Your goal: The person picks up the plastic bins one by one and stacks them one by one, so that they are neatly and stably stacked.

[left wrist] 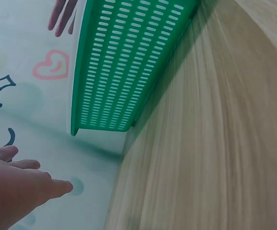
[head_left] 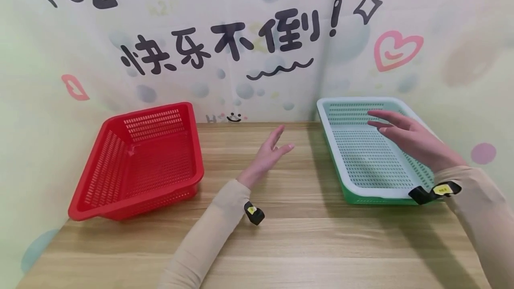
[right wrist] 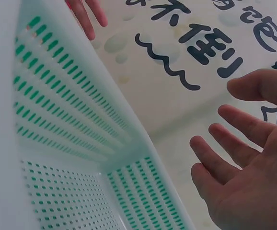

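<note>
My left hand [head_left: 265,157] hovers over the middle of the table, its fingers extended and holding nothing. On the right, my right hand [head_left: 415,139] is held above a basket [head_left: 341,171], white inside and green outside, with spread, slightly bent fingers. Nothing is in that hand, as the right wrist view also shows, where the hand [right wrist: 248,167] appears beside the basket's perforated wall [right wrist: 66,81]. The basket's green outer side [left wrist: 124,67] faces the left wrist view. A red basket [head_left: 192,146] with slotted walls stands at the left, apart from both hands.
The wood-grain table [head_left: 289,244] carries both baskets. Behind it hangs a pale printed backdrop [head_left: 225,88] with dark characters and a pink heart; it also runs along the left and right sides. A black wrist camera [head_left: 254,213] sits on the left sleeve.
</note>
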Demonstrator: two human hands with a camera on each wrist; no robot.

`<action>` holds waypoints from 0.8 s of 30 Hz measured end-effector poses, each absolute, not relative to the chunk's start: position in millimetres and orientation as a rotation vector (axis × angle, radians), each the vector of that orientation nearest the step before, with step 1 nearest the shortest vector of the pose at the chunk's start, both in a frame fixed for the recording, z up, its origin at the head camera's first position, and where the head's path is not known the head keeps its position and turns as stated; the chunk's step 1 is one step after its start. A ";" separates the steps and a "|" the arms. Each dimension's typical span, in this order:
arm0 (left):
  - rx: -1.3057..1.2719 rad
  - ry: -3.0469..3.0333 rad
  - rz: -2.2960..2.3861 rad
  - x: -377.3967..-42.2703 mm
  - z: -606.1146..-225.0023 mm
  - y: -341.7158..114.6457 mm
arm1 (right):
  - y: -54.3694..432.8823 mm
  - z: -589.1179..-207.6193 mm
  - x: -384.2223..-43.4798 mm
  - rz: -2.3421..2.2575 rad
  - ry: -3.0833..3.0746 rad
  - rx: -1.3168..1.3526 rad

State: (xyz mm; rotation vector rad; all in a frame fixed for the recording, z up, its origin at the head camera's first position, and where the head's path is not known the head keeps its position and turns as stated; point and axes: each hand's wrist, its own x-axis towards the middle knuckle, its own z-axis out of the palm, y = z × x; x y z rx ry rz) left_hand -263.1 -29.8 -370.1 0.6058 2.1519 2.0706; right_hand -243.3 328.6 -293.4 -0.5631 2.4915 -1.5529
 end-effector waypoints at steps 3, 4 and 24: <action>0.588 2.172 2.061 -263.1 -367.5 -34.9 | 325.0 -294.0 -245.4 -1.586 2.456 -0.574; 0.582 2.176 2.061 -263.0 -366.7 -36.8 | 323.4 -294.2 -246.3 -1.587 2.454 -0.575; 0.518 2.252 2.070 -262.8 -351.1 -71.3 | 271.4 -284.0 -257.8 -1.578 2.394 -0.656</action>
